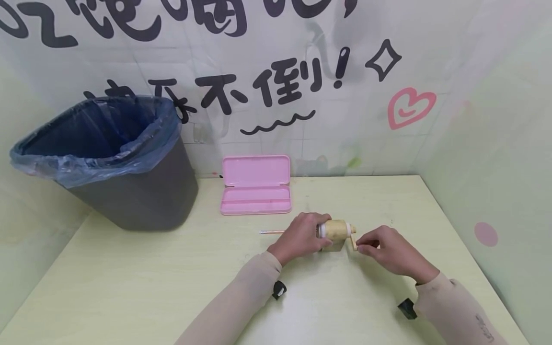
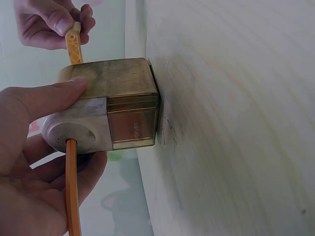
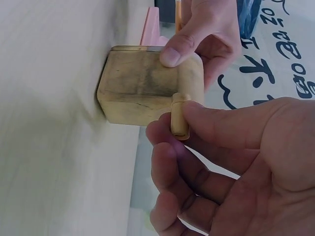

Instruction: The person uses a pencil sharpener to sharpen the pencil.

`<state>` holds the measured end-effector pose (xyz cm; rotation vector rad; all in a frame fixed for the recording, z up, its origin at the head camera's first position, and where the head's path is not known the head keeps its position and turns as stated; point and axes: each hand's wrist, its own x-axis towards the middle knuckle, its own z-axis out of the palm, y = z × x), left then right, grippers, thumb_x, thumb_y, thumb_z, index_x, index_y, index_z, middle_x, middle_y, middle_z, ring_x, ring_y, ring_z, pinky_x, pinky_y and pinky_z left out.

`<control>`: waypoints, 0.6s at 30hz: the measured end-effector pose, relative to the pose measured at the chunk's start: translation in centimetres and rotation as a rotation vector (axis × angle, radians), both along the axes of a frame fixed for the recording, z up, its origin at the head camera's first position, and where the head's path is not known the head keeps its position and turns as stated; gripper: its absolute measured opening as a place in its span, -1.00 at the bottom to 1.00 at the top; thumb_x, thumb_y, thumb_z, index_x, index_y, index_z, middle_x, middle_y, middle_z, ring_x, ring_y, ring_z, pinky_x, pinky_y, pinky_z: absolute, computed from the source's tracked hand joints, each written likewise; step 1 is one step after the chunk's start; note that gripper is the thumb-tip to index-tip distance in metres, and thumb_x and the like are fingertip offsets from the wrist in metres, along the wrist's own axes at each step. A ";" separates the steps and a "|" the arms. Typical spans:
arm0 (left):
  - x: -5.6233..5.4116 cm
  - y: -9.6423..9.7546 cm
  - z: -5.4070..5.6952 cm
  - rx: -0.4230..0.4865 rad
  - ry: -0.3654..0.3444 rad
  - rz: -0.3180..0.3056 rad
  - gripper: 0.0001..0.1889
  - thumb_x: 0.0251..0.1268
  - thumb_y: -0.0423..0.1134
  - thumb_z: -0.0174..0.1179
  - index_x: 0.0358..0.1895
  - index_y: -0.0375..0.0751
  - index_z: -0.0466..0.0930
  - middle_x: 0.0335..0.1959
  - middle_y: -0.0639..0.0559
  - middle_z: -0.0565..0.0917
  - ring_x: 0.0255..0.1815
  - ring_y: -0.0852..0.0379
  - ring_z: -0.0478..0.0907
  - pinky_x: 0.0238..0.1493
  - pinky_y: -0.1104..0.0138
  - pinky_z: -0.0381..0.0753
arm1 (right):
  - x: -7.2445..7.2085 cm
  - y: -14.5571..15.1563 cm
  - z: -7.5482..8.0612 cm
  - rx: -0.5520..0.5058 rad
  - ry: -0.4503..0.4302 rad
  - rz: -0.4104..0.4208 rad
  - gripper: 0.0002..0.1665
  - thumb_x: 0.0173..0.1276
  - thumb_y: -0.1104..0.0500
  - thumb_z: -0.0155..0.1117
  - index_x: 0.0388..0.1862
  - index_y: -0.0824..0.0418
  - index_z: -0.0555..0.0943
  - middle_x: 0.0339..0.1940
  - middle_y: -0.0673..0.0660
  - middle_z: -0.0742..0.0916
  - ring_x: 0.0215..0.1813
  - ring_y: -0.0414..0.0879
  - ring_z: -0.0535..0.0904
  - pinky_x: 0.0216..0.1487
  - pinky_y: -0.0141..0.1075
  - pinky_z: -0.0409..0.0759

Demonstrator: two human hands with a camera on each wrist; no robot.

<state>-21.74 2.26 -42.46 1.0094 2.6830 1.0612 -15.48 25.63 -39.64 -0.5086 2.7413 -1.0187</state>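
A yellowish hand-crank pencil sharpener (image 2: 108,78) stands on the table, its see-through shavings drawer (image 2: 133,128) showing in the left wrist view. My left hand (image 1: 302,235) grips its body, thumb on one side and fingers round the other. An orange pencil (image 2: 73,191) sticks into the round front hole and runs out past the left palm; in the head view its far end points left. My right hand (image 1: 390,251) pinches the knob of the yellow crank handle (image 3: 180,118) between thumb and forefinger. The crank hangs downward in the head view.
An opened pink pencil case (image 1: 256,206) lies at the back of the table (image 1: 172,287). To its left stands a grey trash bin (image 1: 146,196) lined with a blue bag. A wall with black lettering rises behind, and another wall borders the right side.
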 end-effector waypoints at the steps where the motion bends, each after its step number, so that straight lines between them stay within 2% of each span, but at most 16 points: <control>1: 0.0 0.0 0.0 0.001 -0.002 0.001 -0.49 0.05 -0.27 0.52 0.13 -0.21 0.64 -0.12 0.01 0.71 -0.34 0.25 0.51 -0.37 0.51 0.49 | 0.0 0.0 0.2 -0.001 -0.003 -0.002 -0.86 0.36 0.29 0.31 -0.18 0.29 0.77 -0.31 0.03 0.78 -0.30 -0.22 0.58 -0.27 -0.32 0.56; 6: 0.0 0.1 0.0 0.000 -0.005 0.007 -0.49 0.05 -0.27 0.52 0.13 -0.20 0.65 -0.12 0.01 0.71 -0.34 0.25 0.51 -0.37 0.51 0.49 | -0.1 0.1 1.1 -0.013 0.002 -0.018 -0.83 0.36 0.28 0.31 -0.15 0.31 0.76 -0.26 0.08 0.79 -0.26 -0.17 0.63 -0.25 -0.30 0.58; 12: 0.0 0.1 0.0 -0.004 -0.008 0.008 -0.49 0.05 -0.27 0.52 0.13 -0.20 0.64 -0.11 0.01 0.71 -0.34 0.25 0.51 -0.37 0.51 0.49 | -0.6 0.2 2.0 -0.035 0.014 -0.050 -0.83 0.38 0.28 0.30 -0.12 0.30 0.76 -0.23 0.10 0.79 -0.27 -0.08 0.62 -0.31 -0.31 0.55; 18: -0.1 0.1 0.0 0.011 -0.021 0.007 -0.49 0.05 -0.28 0.52 0.13 -0.21 0.64 -0.11 0.00 0.71 -0.33 0.25 0.52 -0.36 0.51 0.50 | -1.3 0.3 2.6 -0.043 0.058 -0.068 -0.83 0.39 0.28 0.29 -0.12 0.29 0.76 -0.20 0.12 0.79 -0.26 -0.02 0.63 -0.32 -0.29 0.54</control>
